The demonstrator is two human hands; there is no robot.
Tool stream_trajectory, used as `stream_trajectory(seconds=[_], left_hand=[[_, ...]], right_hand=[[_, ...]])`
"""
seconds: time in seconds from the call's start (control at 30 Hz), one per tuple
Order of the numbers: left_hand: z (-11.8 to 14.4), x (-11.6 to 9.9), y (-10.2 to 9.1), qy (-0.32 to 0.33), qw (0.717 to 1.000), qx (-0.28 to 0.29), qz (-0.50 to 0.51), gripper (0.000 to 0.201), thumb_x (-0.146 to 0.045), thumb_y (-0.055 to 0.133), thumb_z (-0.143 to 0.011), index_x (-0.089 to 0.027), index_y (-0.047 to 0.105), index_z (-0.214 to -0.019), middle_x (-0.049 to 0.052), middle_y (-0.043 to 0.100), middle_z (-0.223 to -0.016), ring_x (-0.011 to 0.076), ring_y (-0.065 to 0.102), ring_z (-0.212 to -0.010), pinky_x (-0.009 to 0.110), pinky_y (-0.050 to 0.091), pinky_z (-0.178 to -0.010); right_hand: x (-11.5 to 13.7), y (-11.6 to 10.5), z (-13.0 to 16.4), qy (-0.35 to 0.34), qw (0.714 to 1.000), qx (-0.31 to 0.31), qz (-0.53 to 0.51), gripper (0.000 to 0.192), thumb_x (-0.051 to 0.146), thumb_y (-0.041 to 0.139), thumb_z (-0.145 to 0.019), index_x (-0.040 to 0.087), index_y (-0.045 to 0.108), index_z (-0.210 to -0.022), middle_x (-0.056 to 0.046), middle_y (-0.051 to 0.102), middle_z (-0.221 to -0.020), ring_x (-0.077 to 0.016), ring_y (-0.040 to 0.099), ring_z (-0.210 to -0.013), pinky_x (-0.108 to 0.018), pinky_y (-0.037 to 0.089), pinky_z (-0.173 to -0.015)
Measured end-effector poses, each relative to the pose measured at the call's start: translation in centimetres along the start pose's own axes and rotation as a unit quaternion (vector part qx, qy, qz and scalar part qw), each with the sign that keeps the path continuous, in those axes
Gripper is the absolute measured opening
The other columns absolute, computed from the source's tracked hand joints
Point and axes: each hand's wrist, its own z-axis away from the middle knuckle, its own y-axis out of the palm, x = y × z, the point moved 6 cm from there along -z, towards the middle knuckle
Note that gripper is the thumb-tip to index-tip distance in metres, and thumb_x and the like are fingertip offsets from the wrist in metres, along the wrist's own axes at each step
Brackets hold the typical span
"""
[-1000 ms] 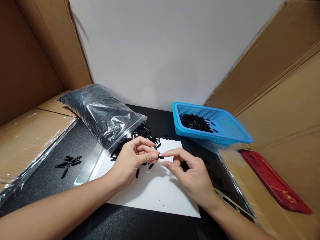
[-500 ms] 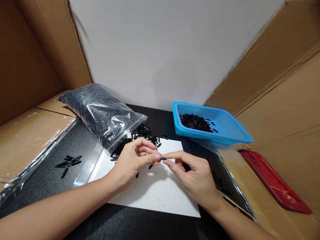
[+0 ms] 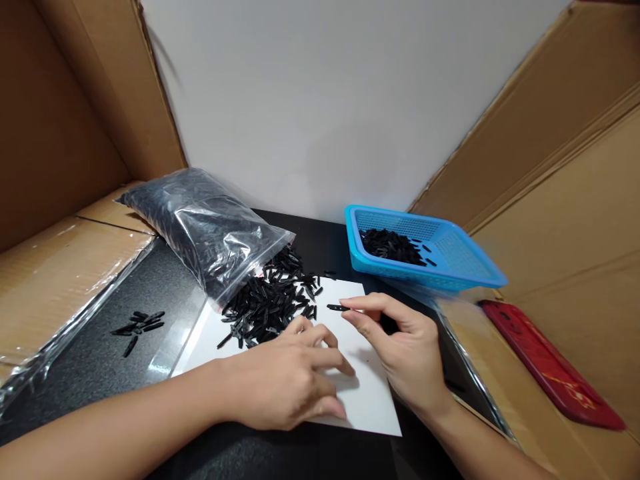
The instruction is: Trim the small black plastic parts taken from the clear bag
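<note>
A single head-worn camera looks forward and down, close over the white sheet (image 3: 345, 387), the landmark at lower centre. Behind it rises a pale wall; cardboard panels flank it, and a blue basket (image 3: 425, 250) sits to its far right.

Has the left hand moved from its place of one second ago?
Yes. The left hand has dropped toward the near edge of the white sheet, uncovering the pile of black pieces.

Left hand (image 3: 295, 383) flat, right hand (image 3: 400, 347) pinching
</note>
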Motion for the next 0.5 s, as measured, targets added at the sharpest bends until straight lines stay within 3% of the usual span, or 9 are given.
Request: stream_trajectory(seconds=[0.1,0.17,0.3,0.37,0.5], left_hand=[[0.2,1.0,-0.8,-0.036,0.997,-0.068,0.008,0.019,-0.023,0.059,-0.091,-0.025,0.075,-0.099,0.011,0.073,-0.106,0.0277,0.058,-0.102,0.041,0.035,-0.087],[0.5,2.0,-1.6,-0.088,0.984,-0.147,0.049,0.015,-0.028,0.06,-0.091,-0.024,0.074,-0.092,0.009,0.073,-0.093,0.0233,0.06,-0.091,0.036,0.039,-0.082],[1.6,4.1,-2.6,-0.213,0.917,-0.291,0.171,0.016,-0.035,0.065,-0.088,-0.02,0.068,-0.084,0.002,0.068,-0.077,0.017,0.059,-0.071,0.027,0.042,-0.065],[1.9,4.4,-2.6,-0.232,0.899,-0.311,0.201,0.015,-0.034,0.063,-0.088,-0.02,0.065,-0.086,0.001,0.067,-0.076,0.0153,0.058,-0.067,0.026,0.041,-0.063],[1.9,3.8,-2.8,-0.223,0.909,-0.311,0.166,0.021,-0.03,0.053,-0.094,-0.019,0.06,-0.078,-0.001,0.061,-0.07,0.0126,0.052,-0.063,0.024,0.037,-0.06]], right_hand=[[-0.1,0.0,0.1,-0.003,1.0,0.001,0.0,0.01,0.018,0.072,-0.078,0.024,0.08,-0.082,0.001,0.066,-0.062,-0.0137,0.05,-0.055,-0.026,0.044,-0.053],[-0.1,0.0,0.1,-0.003,1.0,0.001,0.004,0.009,0.02,0.072,-0.079,0.023,0.08,-0.082,0.001,0.065,-0.06,-0.0139,0.05,-0.054,-0.026,0.044,-0.053],[-0.1,0.1,0.1,0.002,1.0,0.008,0.002,0.006,0.023,0.073,-0.078,0.023,0.079,-0.081,-0.001,0.069,-0.063,-0.0144,0.052,-0.054,-0.027,0.044,-0.052],[0.0,0.3,0.1,-0.002,1.0,0.021,0.0,0.006,0.023,0.073,-0.079,0.022,0.079,-0.081,-0.001,0.071,-0.067,-0.0142,0.052,-0.053,-0.027,0.045,-0.052],[0.3,0.8,0.2,-0.023,0.999,0.047,0.006,0.006,0.021,0.073,-0.08,0.021,0.079,-0.08,0.0,0.068,-0.062,-0.013,0.051,-0.05,-0.026,0.042,-0.05]])
